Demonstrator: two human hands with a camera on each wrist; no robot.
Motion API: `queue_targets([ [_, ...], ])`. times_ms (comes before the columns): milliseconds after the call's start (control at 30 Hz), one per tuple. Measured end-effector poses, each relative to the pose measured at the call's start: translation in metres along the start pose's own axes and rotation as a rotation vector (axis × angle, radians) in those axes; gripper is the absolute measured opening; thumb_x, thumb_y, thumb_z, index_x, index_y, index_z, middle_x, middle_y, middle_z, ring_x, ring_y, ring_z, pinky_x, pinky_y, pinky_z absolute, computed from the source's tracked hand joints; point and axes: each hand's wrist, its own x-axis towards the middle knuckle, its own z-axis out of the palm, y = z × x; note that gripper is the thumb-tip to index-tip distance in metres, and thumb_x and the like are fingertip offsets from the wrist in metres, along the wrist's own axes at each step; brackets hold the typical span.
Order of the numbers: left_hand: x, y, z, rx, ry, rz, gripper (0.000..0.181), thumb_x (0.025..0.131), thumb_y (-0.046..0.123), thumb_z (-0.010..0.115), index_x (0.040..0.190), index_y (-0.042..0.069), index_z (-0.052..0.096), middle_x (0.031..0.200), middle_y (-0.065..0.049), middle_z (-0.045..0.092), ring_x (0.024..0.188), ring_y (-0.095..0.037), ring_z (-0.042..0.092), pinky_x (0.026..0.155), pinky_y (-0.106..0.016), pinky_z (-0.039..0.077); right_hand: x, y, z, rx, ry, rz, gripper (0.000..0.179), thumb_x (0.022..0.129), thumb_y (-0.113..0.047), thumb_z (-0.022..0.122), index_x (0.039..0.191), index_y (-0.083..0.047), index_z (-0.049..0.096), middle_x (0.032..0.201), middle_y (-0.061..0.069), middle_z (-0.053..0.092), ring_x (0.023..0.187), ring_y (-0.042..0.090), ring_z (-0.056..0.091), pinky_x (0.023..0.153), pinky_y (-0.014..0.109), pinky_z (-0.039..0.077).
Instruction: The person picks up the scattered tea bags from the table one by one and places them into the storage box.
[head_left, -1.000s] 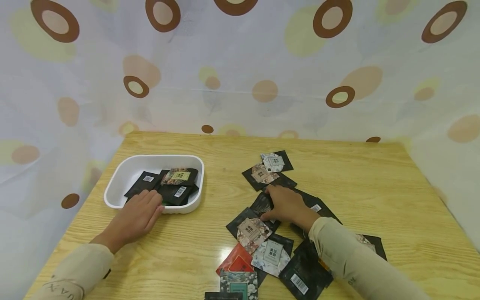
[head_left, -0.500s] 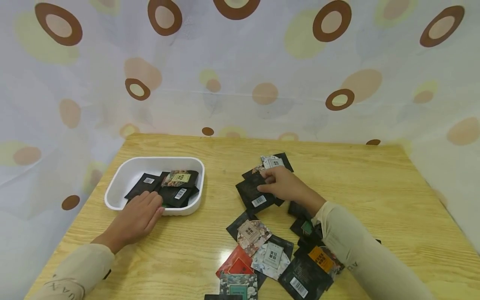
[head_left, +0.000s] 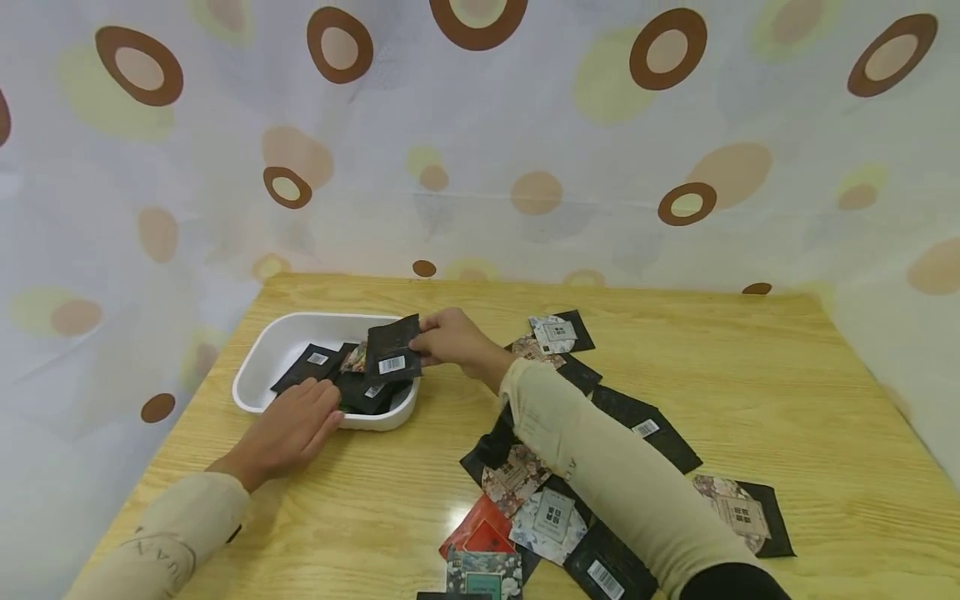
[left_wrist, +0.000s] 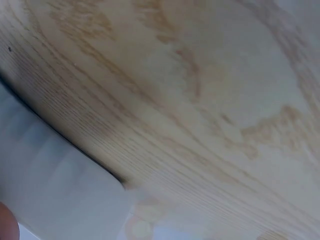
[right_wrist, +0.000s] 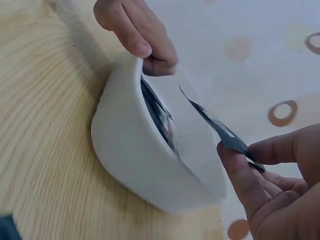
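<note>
My right hand (head_left: 459,343) pinches a black sachet (head_left: 393,350) with a white barcode label between thumb and fingers. The sachet is over the right end of a white plastic tub (head_left: 258,360); in the right wrist view, a gap shows between the held sachet (right_wrist: 216,124) and those inside. Several dark sachets (head_left: 309,367) lie in the tub. My left hand (head_left: 294,427) grips the near rim; the right wrist view shows its thumb outside and fingers inside. The left wrist view catches only a fingertip (left_wrist: 7,224) beside the tub wall (left_wrist: 60,180).
Sachets lie scattered on the wooden table (head_left: 360,517), right of the tub: a silver-white one (head_left: 557,333) at the back, a red one (head_left: 480,529) in front, a brown-patterned one (head_left: 738,512) at right. My right sleeve (head_left: 615,467) hides part of them. A patterned sheet (head_left: 480,142) hangs behind.
My right hand has lifted a black sachet from the pile and carried it left to above the tub. My left hand keeps its grip on the rim.
</note>
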Motion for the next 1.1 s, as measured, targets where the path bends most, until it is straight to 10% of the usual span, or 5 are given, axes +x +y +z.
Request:
queue_targets([
  [133, 0.004, 0.003, 0.004, -0.003, -0.007, -0.014, 0.029, 0.107, 0.031, 0.036, 0.085, 0.012, 0.043, 0.079, 0.003, 0.037, 0.072, -0.012, 0.032, 0.066, -0.027, 0.030, 0.017, -0.003, 0.022, 0.000, 0.031, 0.020, 0.017, 0.095, 0.003, 0.057, 0.079, -0.002, 0.054, 0.098, 0.010, 0.054, 0.067, 0.010, 0.058, 0.075, 0.026, 0.057],
  [333, 0.013, 0.008, 0.008, -0.002, 0.007, -0.012, 0.032, 0.108, 0.032, 0.033, 0.086, 0.011, 0.042, 0.080, 0.002, 0.037, 0.072, -0.012, 0.031, 0.066, -0.026, 0.030, 0.028, 0.002, 0.041, 0.063, 0.078, 0.010, 0.036, 0.088, 0.013, 0.054, 0.066, -0.008, 0.034, 0.076, 0.003, 0.040, 0.061, 0.009, 0.051, 0.058, 0.017, 0.049],
  [567, 0.019, 0.009, 0.010, 0.020, 0.033, 0.000, 0.037, 0.108, 0.034, 0.029, 0.084, 0.010, 0.042, 0.079, 0.000, 0.038, 0.070, -0.014, 0.034, 0.066, -0.029, 0.032, 0.027, 0.009, 0.035, 0.127, -0.070, -0.048, 0.051, 0.093, 0.014, 0.044, 0.143, 0.008, 0.045, 0.139, 0.023, 0.059, 0.119, 0.020, 0.064, 0.101, 0.029, 0.051],
  [800, 0.011, 0.012, 0.009, 0.032, 0.052, -0.009, 0.039, 0.108, 0.035, 0.026, 0.082, 0.010, 0.041, 0.077, 0.001, 0.037, 0.070, -0.014, 0.032, 0.065, -0.028, 0.030, -0.009, 0.013, -0.030, 0.044, -0.079, -0.111, 0.055, 0.098, 0.006, 0.050, 0.151, 0.006, 0.033, 0.146, 0.026, 0.051, 0.136, 0.035, 0.052, 0.111, 0.042, 0.044],
  [1100, 0.012, 0.008, 0.008, 0.054, 0.065, -0.016, 0.045, 0.106, 0.043, 0.025, 0.082, 0.009, 0.040, 0.078, -0.002, 0.039, 0.070, -0.017, 0.035, 0.064, -0.031, 0.032, -0.082, 0.071, -0.145, -0.621, 0.047, -0.088, 0.039, 0.095, -0.006, 0.060, 0.131, 0.010, 0.056, 0.121, 0.026, 0.067, 0.113, 0.038, 0.065, 0.091, 0.044, 0.055],
])
